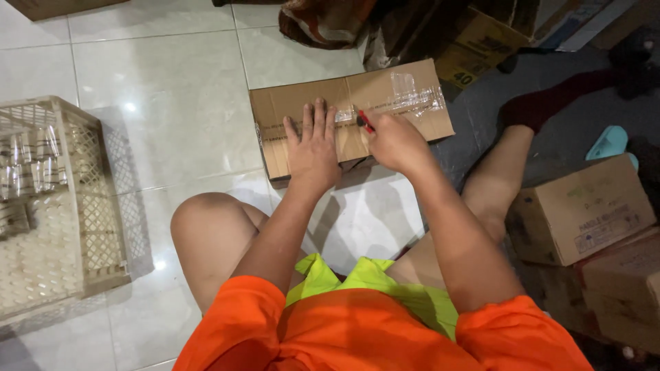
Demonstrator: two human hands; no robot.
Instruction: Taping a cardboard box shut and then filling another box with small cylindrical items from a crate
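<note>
Floor: pale glossy tiles, with a darker grey patch toward the upper right.

Crate: beige plastic lattice crate at the far left, well apart from both hands; clear items inside, too blurred to identify.

Stacked boxes: closed brown cartons at the right edge, near the person's bent right leg.

Work piece: flat brown cardboard box lies on the tiles straight ahead of the seated person, between the knees and a pile of packaging at the top. A strip of clear tape runs along its top face, wrinkled toward the right end.

Left hand: forearm extended forward, palm down, resting flat on the box top. Fingers straight and slightly spread, tips on the taped seam.

Right hand: forearm angled in from the right, wrist bent, fingers curled shut around a small red-handled cutter. The tip of the tool meets the seam, just beside the left fingertips. Blade itself too small to make out.
</note>
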